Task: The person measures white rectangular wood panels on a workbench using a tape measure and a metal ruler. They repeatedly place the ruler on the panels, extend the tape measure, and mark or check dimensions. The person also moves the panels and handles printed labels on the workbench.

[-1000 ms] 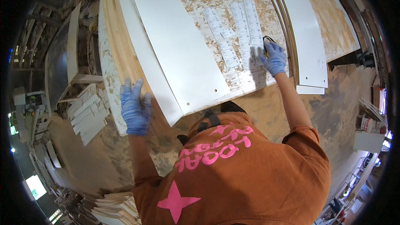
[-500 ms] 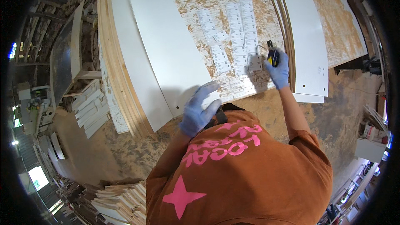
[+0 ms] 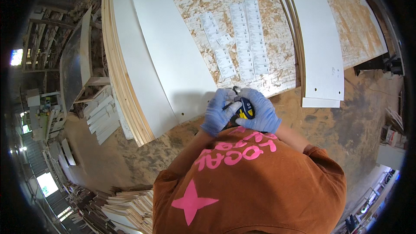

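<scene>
Close in front of my body, my two gloved hands come together at the near edge of the worktable. My right hand (image 3: 261,113) is wrapped round a tape measure (image 3: 247,109) with a yellow and dark blue case. My left hand (image 3: 216,112) is closed against the other side of it, thumb and fingertips at its top end; exactly which part they pinch is hidden. Beyond the hands, printed white label strips (image 3: 243,39) lie in rows on the scuffed tabletop (image 3: 277,30). The nearest board is a long white panel (image 3: 173,47) left of the strips.
At the table's left stands a stack of panels (image 3: 125,69) with bare wooden edges. To the right lie more white panels (image 3: 320,39), their near ends overhanging the table edge. White offcuts (image 3: 102,112) sit on the floor at left, and a timber pile (image 3: 125,210) is behind at lower left.
My right hand has brought the tape measure from the right side of the table back towards my body. My left hand has moved right, closing from open fingers onto it.
</scene>
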`<state>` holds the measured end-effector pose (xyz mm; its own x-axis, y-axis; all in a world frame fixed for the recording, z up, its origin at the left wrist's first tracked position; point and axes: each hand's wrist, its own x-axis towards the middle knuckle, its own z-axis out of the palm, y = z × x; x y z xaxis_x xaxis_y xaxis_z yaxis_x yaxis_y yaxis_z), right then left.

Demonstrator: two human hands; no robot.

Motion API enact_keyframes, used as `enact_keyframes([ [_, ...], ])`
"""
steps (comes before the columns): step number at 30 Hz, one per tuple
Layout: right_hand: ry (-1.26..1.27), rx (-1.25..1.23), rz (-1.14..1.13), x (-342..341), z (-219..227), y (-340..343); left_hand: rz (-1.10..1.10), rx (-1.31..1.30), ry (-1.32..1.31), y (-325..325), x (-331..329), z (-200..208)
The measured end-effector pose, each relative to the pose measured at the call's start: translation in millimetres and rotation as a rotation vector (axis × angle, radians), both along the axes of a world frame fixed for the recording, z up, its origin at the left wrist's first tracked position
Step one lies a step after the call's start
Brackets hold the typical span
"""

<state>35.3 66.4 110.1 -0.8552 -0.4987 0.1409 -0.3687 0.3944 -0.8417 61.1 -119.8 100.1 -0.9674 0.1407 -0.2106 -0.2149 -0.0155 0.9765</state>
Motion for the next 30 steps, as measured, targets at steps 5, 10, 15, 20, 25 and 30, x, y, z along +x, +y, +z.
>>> enact_keyframes([
  [5,-0.181,0.082,0.275,4,-5,5,-0.256,-0.292,-0.014,-22,-2,18],
  [10,-0.422,-0.050,0.437,-4,7,2,-0.324,-0.334,0.021,-14,8,43],
  [15,-0.766,-0.129,0.414,-14,7,5,0.036,0.003,0.028,-65,-6,75],
  [20,-1.176,-0.179,0.144,14,-82,92,0.622,0.482,-0.036,-201,-126,171],
  [25,-1.547,-0.201,-0.121,109,-131,203,0.665,0.505,0.165,-455,-214,179],
  [30,-1.461,-0.291,-0.216,160,-83,146,0.717,0.129,0.111,-377,-255,124],
])
